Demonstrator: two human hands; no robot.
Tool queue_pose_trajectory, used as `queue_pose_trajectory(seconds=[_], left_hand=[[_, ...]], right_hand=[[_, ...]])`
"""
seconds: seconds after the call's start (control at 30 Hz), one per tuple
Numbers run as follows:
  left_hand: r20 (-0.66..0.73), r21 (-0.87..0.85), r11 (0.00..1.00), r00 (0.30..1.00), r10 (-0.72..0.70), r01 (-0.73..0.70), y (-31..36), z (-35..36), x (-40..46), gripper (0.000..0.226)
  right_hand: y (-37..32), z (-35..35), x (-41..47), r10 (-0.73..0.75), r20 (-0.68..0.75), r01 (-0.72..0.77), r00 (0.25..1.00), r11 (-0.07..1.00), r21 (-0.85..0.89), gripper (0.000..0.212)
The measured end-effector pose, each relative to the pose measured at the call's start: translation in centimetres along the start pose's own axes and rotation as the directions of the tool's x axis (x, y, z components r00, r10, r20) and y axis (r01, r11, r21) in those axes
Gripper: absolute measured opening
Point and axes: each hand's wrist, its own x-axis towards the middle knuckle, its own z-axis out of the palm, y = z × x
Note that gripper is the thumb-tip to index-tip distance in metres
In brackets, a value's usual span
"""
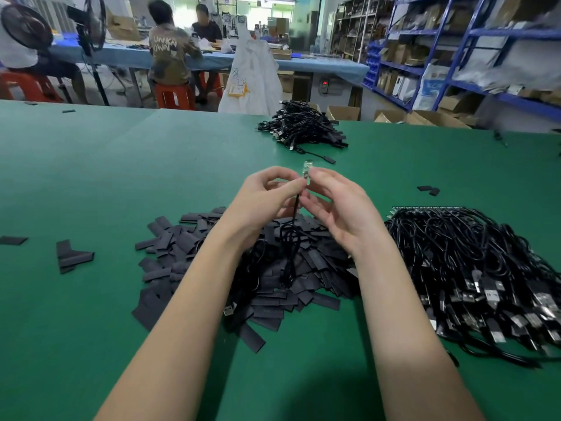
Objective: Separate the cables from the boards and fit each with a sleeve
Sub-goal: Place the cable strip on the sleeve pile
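Observation:
Above the green table (121, 177), my left hand (267, 199) and my right hand (337, 208) both pinch one black cable (296, 212) near its upper end. A small pale board piece (308, 168) sticks up between the fingertips. The cable hangs down onto a heap of flat black sleeves (243, 268) under my forearms. A big tangle of black USB cables (473, 268) lies at my right, with a strip of boards (425, 208) at its far edge.
A pile of sleeved cables (303, 126) sits at the far middle of the table. Loose sleeves (73, 256) lie at the left and two more sleeves (429, 189) at the right. Beyond the table are people on red stools, a white sack (252, 77) and blue shelves (455, 50).

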Motion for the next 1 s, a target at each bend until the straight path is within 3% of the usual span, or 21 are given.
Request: queue_pose_trajectory(seconds=[0.07, 0.1, 0.13, 0.2, 0.27, 0.33, 0.5, 0.6, 0.7, 0.87, 1.0], left_hand=[[-0.04, -0.095, 0.995, 0.999, -0.034, 0.031, 0.6, -0.3, -0.3, 0.005], [-0.057, -0.141, 0.989, 0.997, -0.043, 0.035, 1.1, -0.5, -0.4, 0.006], [-0.072, -0.174, 0.984, 0.997, -0.041, 0.028, 1.5, -0.7, -0.5, 0.007], [-0.09, -0.192, 0.981, 0.996, -0.021, 0.003, 2.6, -0.9, -0.9, 0.008], [-0.081, -0.16, 0.987, 0.997, -0.003, -0.01, 3.6, -0.9, -1.3, 0.009], [-0.057, -0.051, 0.999, 0.998, 0.005, -0.008, 4.2, -0.7, -1.8, 0.011], [0.005, 0.255, 0.967, 1.0, -0.003, 0.002, 4.3, -0.5, -2.7, 0.009], [0.019, 0.328, 0.944, 0.999, -0.045, 0.036, 3.6, -0.7, -3.4, 0.014], [0.017, 0.363, 0.929, 0.996, -0.089, 0.077, 2.0, -0.5, -4.0, 0.013], [-0.008, 0.37, 0.927, 0.998, -0.065, 0.063, -1.2, 0.2, -4.4, 0.012], [-0.07, 0.397, 0.917, 0.994, 0.082, -0.048, -3.9, 0.3, -4.4, 0.013]], right_hand=[[0.0, -0.7, 0.0, -0.036, -0.002, 0.036, 0.999, 0.989, -0.141, 0.011], [0.0, -1.2, -0.1, -0.07, -0.013, 0.063, 0.997, 0.955, -0.291, 0.012], [0.0, -1.7, -0.1, -0.106, -0.017, 0.086, 0.994, 0.876, -0.474, 0.011], [-0.2, -2.8, -0.4, -0.14, 0.005, 0.09, 0.99, 0.606, -0.791, 0.006], [-0.5, -3.5, -0.6, -0.096, 0.037, 0.07, 0.995, 0.371, -0.926, 0.007], [-0.5, -3.7, -1.0, -0.035, 0.061, 0.068, 0.998, 0.275, -0.959, 0.008], [0.0, -3.6, -1.8, 0.063, 0.111, 0.097, 0.992, 0.201, -0.975, 0.017], [0.9, -3.3, -1.9, 0.134, 0.118, 0.098, 0.984, 0.146, -0.984, 0.021], [1.6, -3.1, -1.8, 0.101, 0.107, 0.099, 0.989, 0.085, -0.991, 0.02], [2.0, -3.4, -1.7, 0.057, 0.073, 0.059, 0.996, 0.206, -0.977, 0.021], [2.0, -3.9, -1.9, -0.025, 0.064, 0.068, 0.998, 0.263, -0.962, 0.022]])
